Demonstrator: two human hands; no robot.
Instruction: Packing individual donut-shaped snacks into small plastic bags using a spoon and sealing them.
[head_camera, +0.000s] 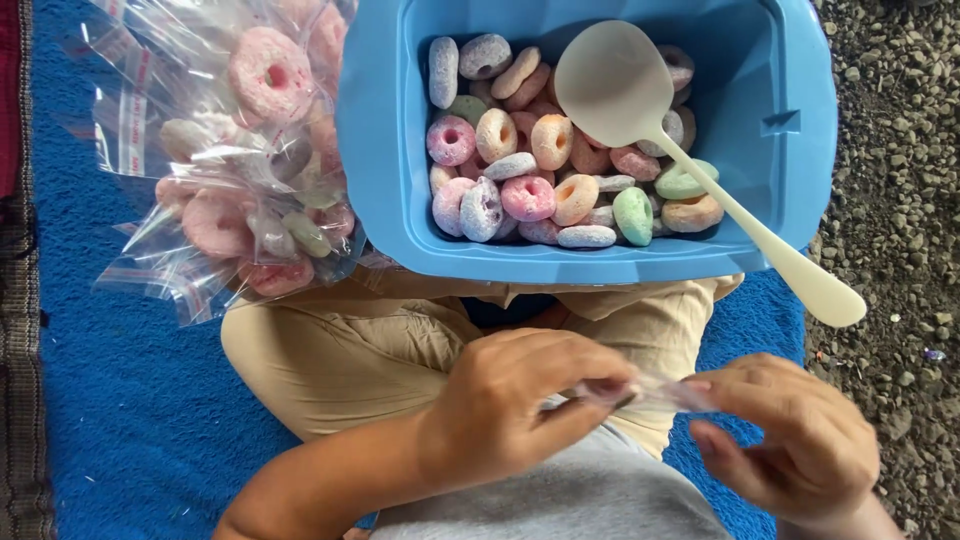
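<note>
My left hand (520, 400) and my right hand (795, 440) pinch a small clear plastic bag (655, 392) between their fingertips, above my lap. Just beyond my knees stands a blue plastic tub (790, 120) holding several sugar-coated ring candies (527, 196) in pink, orange, green and purple. A cream plastic spoon (615, 85) rests in the tub, its handle sticking out over the near right rim.
A heap of clear zip bags filled with ring candies (250, 150) lies to the left of the tub on a blue mat (120, 380). Gravel ground (900, 200) runs along the right. A dark woven strip (15, 300) borders the mat's left edge.
</note>
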